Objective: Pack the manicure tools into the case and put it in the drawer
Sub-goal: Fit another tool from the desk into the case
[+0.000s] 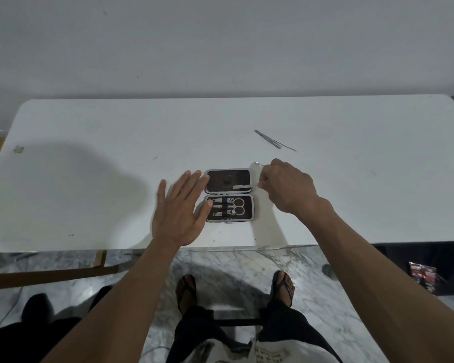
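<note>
A small dark manicure case [230,194] lies open on the white table [89,179], lid half away from me. Its near half holds scissors [238,206] and two nail clippers under an elastic strap. A thin metal strip rests on the lid's right edge. My left hand [180,213] lies flat with spread fingers against the case's left side, fingertips over its edge. My right hand [288,187] hovers just right of the lid, fingers pinched on a small shiny metal tool [257,165], blurred. Tweezers [268,139] and a thin metal pick [288,147] lie farther back right.
The table's near edge runs just below the case. Under it are a marble floor, my sandalled feet, a wooden frame at the left and a dark unit [430,263] at the right. A wall stands behind the table.
</note>
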